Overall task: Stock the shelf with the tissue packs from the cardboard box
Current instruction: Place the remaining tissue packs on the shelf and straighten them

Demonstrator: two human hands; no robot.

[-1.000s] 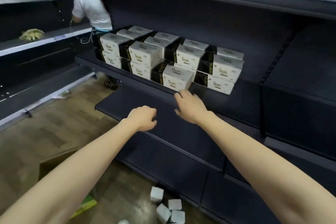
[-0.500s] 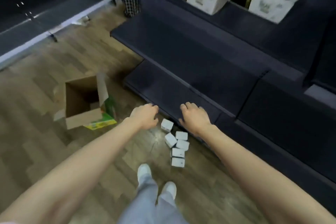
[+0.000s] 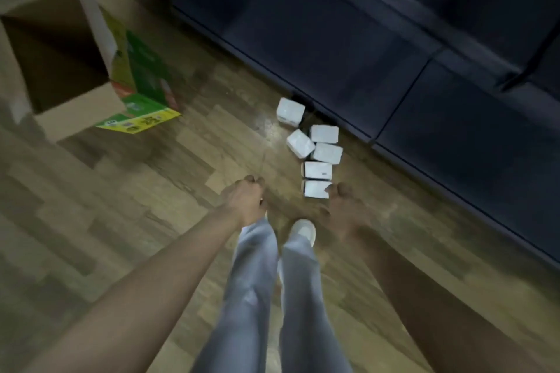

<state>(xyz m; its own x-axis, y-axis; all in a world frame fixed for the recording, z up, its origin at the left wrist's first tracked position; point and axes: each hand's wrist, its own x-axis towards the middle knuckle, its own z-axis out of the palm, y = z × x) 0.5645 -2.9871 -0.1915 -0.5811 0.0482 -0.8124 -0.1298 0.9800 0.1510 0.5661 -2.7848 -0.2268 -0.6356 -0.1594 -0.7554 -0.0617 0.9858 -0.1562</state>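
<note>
Several white tissue packs (image 3: 318, 150) lie in a loose cluster on the wooden floor beside the dark shelf base (image 3: 333, 48). An open cardboard box (image 3: 69, 70) with green printed sides stands on the floor at the upper left. My left hand (image 3: 247, 201) hangs above the floor left of the packs, fingers loosely curled and holding nothing. My right hand (image 3: 345, 206) reaches down just below the nearest pack (image 3: 316, 189), its fingertips at that pack's edge. It holds nothing. Motion blur hides finer finger detail.
My legs in light grey trousers (image 3: 272, 297) and a white shoe (image 3: 303, 228) stand on the wooden floor (image 3: 121, 221) between my arms. The dark shelf unit's low front edge runs diagonally along the right side.
My view has tipped from the stocked shelf down to the floor. Both hands have dropped toward the packs lying there, and the box and packs now sit closer.
</note>
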